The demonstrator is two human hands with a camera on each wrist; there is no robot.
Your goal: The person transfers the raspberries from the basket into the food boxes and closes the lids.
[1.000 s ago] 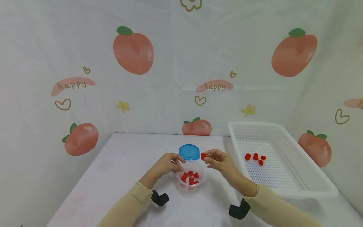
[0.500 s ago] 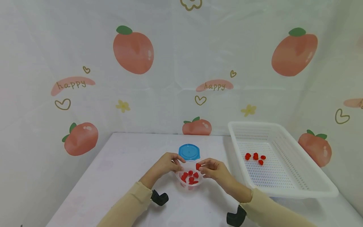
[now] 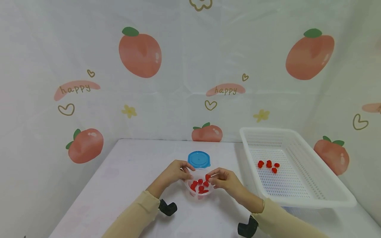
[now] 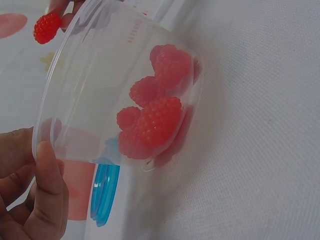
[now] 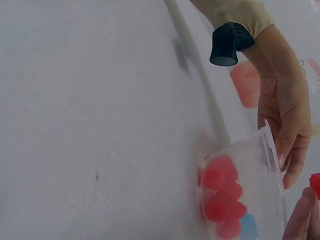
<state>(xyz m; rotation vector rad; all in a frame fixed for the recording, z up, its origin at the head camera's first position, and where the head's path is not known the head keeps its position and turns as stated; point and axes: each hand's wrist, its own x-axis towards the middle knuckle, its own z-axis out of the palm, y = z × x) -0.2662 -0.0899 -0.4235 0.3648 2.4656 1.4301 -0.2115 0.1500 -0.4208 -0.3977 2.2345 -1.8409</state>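
Observation:
A clear plastic tub [image 4: 95,100] stands on the table with several raspberries [image 4: 160,120] lying in its bottom. My left hand [image 3: 176,172] pinches the tub's rim on its left side, thumb and fingers on either side of the wall in the left wrist view. Over the tub's right rim, my right hand [image 3: 225,180] holds one raspberry [image 4: 47,27] between thumb and fingertips. That raspberry is above the ones in the tub and apart from them. Just behind the tub lies a blue lid [image 3: 198,159].
A white perforated plastic basket [image 3: 300,180] stands at the right of the table, with several raspberries [image 3: 269,164] grouped toward its left side. A printed cloth [image 3: 166,99] hangs behind the table. Each wrist bears a black camera mount [image 3: 168,207].
My right hand has moved left and down with its raspberry, from beside the blue lid to over the tub. The left hand has stayed on the rim.

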